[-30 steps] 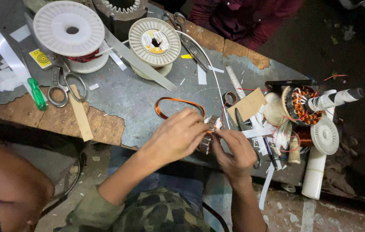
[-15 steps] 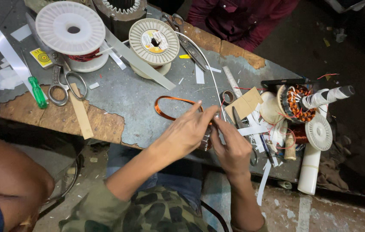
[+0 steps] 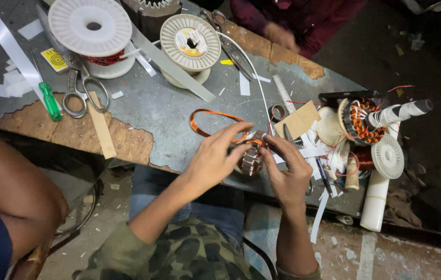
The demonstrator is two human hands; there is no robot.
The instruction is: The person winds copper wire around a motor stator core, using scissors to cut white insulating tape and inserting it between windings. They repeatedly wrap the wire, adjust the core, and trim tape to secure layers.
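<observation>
Mid-frame at the table edge, both my left hand (image 3: 212, 161) and right hand (image 3: 288, 173) pinch the small laminated steel stator core (image 3: 250, 158), copper wire loop (image 3: 215, 123) trailing upper-left: seating the coil, needs fine fingertip pressure next.

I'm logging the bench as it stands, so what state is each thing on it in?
Left hand: closed on the slotted metal core.
Right hand: pinching the core's top.
Copper wire loop: lying flat on the table, running under the fingers.
Scissors: lying shut.
Green screwdriver: lying flat.
White spool: upright, red wire wound.
Wound stator: on its side.
</observation>
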